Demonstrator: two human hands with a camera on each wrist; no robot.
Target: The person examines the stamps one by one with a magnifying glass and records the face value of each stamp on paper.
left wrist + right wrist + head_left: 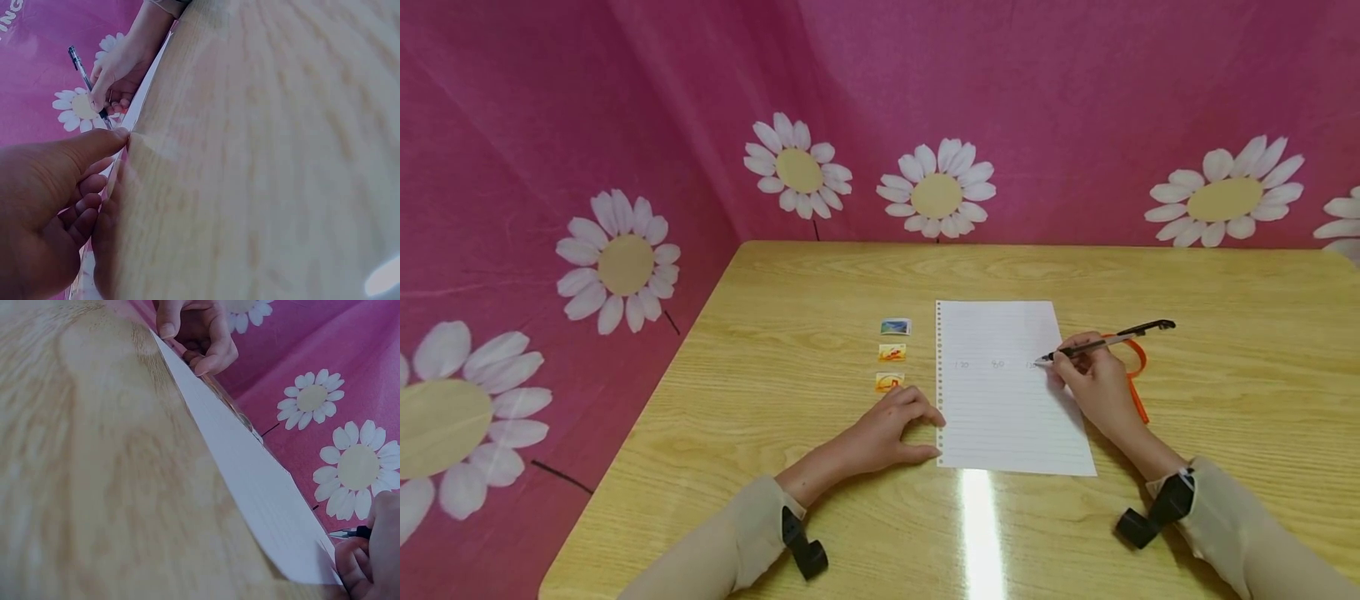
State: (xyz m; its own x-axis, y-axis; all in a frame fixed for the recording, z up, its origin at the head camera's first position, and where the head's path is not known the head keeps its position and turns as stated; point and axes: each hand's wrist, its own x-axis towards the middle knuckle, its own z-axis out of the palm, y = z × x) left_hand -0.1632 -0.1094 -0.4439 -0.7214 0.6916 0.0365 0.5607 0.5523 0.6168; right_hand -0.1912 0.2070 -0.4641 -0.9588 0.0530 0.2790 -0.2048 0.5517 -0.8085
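A lined sheet of loose-leaf paper (1007, 425) with punched holes down its left side lies on the table. My right hand (1101, 379) grips a black ballpoint pen (1123, 336), its tip on the paper at the end of a row of faint handwritten figures (997, 364). The pen's upper end slants away to the right. My left hand (887, 429) rests at the sheet's left edge, thumb and fingertips touching it, fingers loosely bent. In the right wrist view, the left hand (203, 334) is at the sheet's far corner.
Three small stamp-like pictures stand in a column left of the sheet: a blue one (896, 327), a yellow one (892, 352) and another yellow one (889, 382) near the left fingers. An orange looped strip (1138, 400) lies behind the right hand. A pink flowered cloth (1037, 100) borders the wooden table (1247, 333).
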